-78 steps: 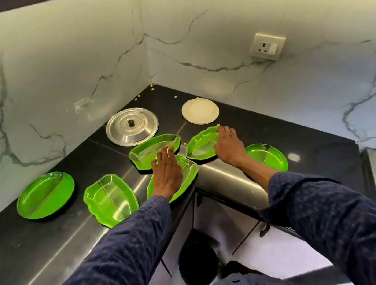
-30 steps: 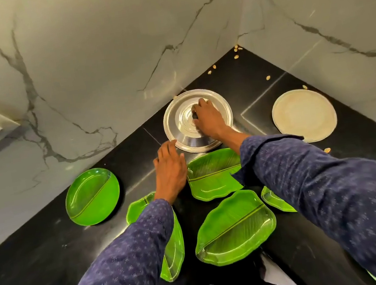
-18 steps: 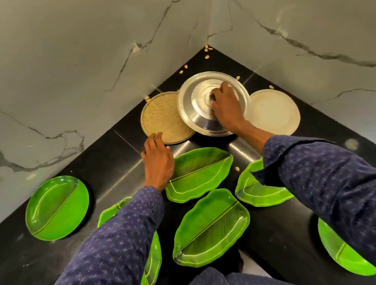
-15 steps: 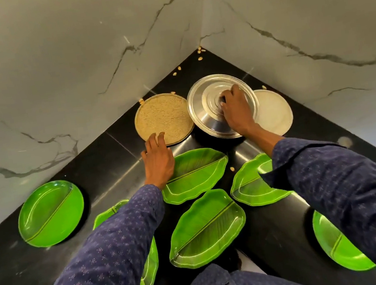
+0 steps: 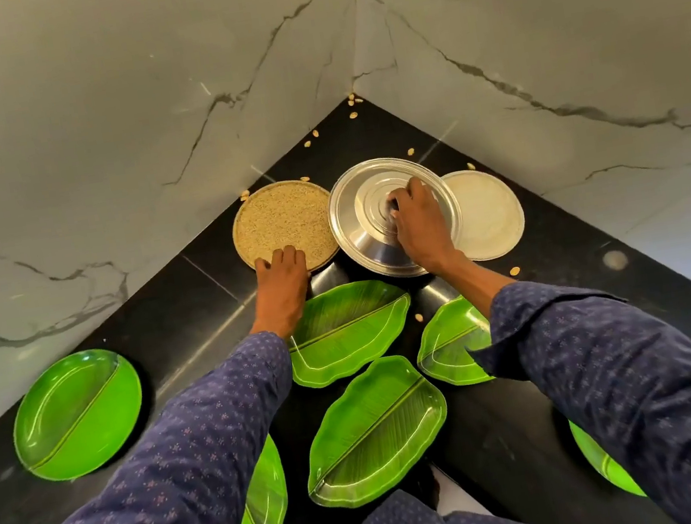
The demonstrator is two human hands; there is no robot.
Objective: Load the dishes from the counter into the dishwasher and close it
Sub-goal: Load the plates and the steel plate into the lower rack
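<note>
**A:** What does the kitchen corner show?

**B:** A polished black stone counter meets two grey-veined marble walls. Pale seeds lie scattered toward the corner.

**A:** How many dishes?

**B:** Six green plastic plates are in view. Four are leaf-shaped and ribbed: one just nearer the viewer than the left hand, one nearest the counter's edge, one under the right forearm, one half hidden by the left sleeve. Two are oval with a centre ridge: one far left of both hands, one at the right, mostly hidden by the right sleeve. There is also a round tray of grain, one domed steel lid and one flat cream disc.

**A:** And the hands?

**B:** The right hand grips the lid's centre knob, fingers curled round it; the lid sits tilted, overlapping the cream disc. The left hand has its fingertips over the grain tray's near rim; whether it holds the rim, I cannot tell.

**A:** The dishwasher?

**B:** Not in view; every dish is on the counter.
</note>
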